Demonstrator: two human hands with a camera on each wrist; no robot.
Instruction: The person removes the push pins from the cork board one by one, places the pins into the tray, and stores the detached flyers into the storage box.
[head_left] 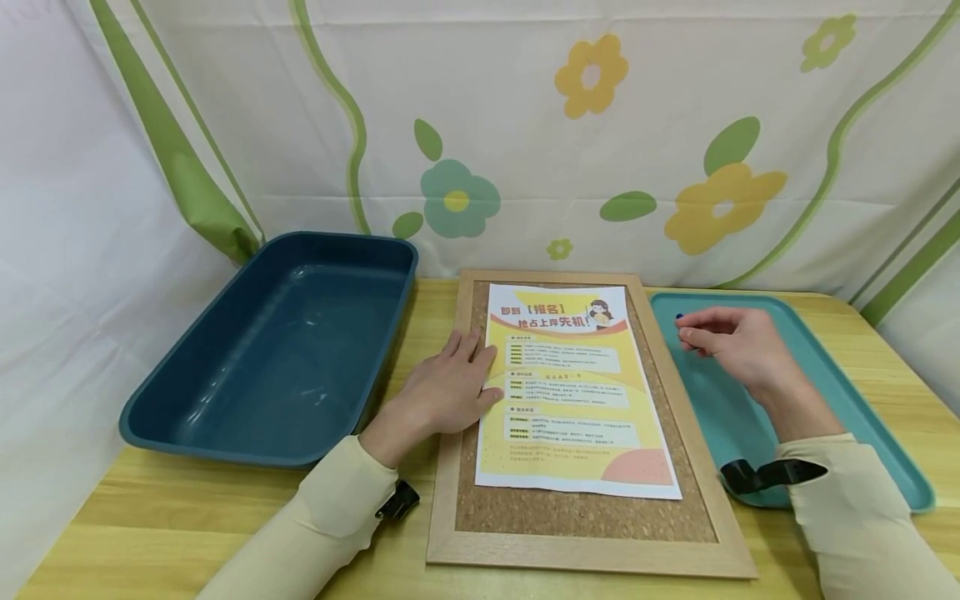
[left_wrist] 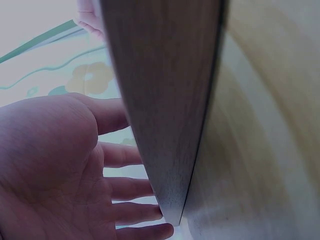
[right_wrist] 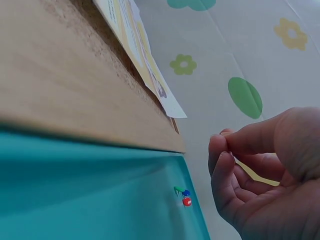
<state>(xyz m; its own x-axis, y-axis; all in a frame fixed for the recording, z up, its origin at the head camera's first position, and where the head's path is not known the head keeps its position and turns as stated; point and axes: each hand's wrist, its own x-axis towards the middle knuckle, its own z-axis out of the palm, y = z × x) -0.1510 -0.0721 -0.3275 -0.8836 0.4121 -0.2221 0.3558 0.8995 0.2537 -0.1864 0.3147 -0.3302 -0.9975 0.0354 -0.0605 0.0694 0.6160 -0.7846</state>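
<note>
A printed yellow-and-white poster (head_left: 562, 392) lies on a cork board (head_left: 585, 521) with a light wooden frame. My left hand (head_left: 442, 387) rests with straight fingers across the board's left frame, fingertips and thumb at the poster's left edge. Over the upper left of the teal tray (head_left: 795, 333), beside the board's right frame, my right hand (head_left: 731, 342) pinches a blue push pin (head_left: 679, 316) between thumb and forefinger. The right wrist view shows that hand (right_wrist: 265, 165) with the pin mostly hidden by the fingertips. Green, blue and red push pins (right_wrist: 187, 201) lie in the tray.
A deep dark-blue basin (head_left: 300, 367) stands on the wooden table (head_left: 120, 517) to the left of the board. Behind the table hangs a white curtain (head_left: 525, 108) with flowers and green vines. The tray stands close along the board's right side.
</note>
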